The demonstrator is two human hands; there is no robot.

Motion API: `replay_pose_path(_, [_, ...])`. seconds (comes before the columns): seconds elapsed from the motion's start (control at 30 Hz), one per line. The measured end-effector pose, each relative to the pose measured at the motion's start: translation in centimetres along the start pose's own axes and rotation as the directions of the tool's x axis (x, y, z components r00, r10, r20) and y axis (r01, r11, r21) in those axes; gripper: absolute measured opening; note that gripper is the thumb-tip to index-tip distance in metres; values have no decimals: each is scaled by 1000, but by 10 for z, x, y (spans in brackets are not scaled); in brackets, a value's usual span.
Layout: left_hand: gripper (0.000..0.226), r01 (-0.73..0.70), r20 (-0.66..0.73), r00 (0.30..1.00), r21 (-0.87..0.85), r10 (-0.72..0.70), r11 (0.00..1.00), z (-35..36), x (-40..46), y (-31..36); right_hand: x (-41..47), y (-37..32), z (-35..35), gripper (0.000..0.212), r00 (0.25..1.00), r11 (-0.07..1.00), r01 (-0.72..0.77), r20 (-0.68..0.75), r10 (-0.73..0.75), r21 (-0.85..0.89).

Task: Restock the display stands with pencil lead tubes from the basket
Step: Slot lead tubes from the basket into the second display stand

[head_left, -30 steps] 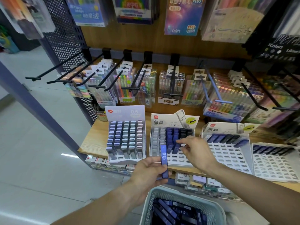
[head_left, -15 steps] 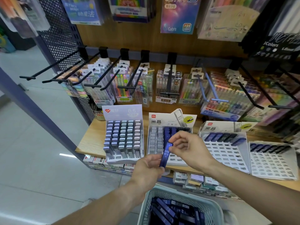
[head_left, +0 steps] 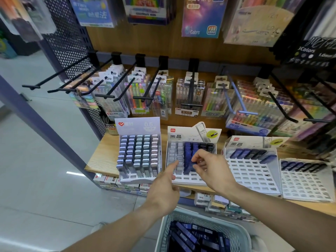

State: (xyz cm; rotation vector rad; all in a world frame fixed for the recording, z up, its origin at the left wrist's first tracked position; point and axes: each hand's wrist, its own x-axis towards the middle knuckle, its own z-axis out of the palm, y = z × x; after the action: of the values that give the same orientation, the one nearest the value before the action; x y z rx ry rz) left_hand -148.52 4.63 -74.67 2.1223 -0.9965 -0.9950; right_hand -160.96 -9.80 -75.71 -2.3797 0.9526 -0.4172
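The right hand (head_left: 212, 170) reaches over the middle display stand (head_left: 190, 180), its thumb and fingers (head_left: 197, 157) curled and pinching a dark blue pencil lead tube (head_left: 190, 161) that stands among the blue column of that stand; how far the tube sits in its slot is hidden by the hand. The left hand (head_left: 163, 190) is just left of it, at the front edge of the same stand, with the forefinger stretched out toward the grey tubes in the stand's left columns and the other fingers loosely folded, holding nothing. Whether the fingertip touches the stand cannot be told. The middle stand carries grey tubes on its left, blue ones in its centre and a few black ones at its upper right, with bare slots along its front rows. Left of it stands a fuller stand (head_left: 139, 157) of grey and pastel tubes. Right of it are two white stands (head_left: 252, 179) and (head_left: 305, 184), each with only a top row of dark tubes. All stand on a wooden shelf (head_left: 101, 157). Below the middle stand, nearest the camera, a pale mesh basket (head_left: 234, 231) holds a heap of dark blue tubes (head_left: 190, 237). Behind the middle stand, packs of pens (head_left: 189, 99) hang from black hooks.
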Motion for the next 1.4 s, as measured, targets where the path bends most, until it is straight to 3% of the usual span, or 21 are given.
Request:
replay_pose_path(0.1, [91,-17,19,1000,206,13,978,-3,4,-1,2,-1,2,17,1000,1000,17,-3,-17,-26])
replay_pose_path(0.43, [114,-18,88,996,517,-31,856,2,4,-9,0,2,9,15,999,997,49,14,-48,-66])
replay_pose_path(0.7, [124,-31,75,997,617,-19,787,4,2,-14,-3,0,5,34,991,970,83,120,-57,-229])
replay_pose_path(0.83, [126,-110,79,994,650,78,752,6,2,-16,-14,-7,-7,37,990,956,80,137,-43,-281])
replay_pose_path(0.93, [115,-213,182,976,671,120,710,9,-3,-26,-35,-7,-16,33,975,947,73,223,-1,-314])
replay_pose_path(1.1, [51,-376,412,906,675,97,635,28,-29,-50,-102,17,-15,34,848,922,59,507,156,-383])
replay_pose_path(1.27, [48,-415,533,846,658,2,628,73,-43,-93,-167,53,19,37,693,926,-29,660,291,-377])
replay_pose_path(1.4, [46,-353,508,861,630,-23,691,106,-38,-117,-187,77,60,41,648,924,-188,665,371,-332])
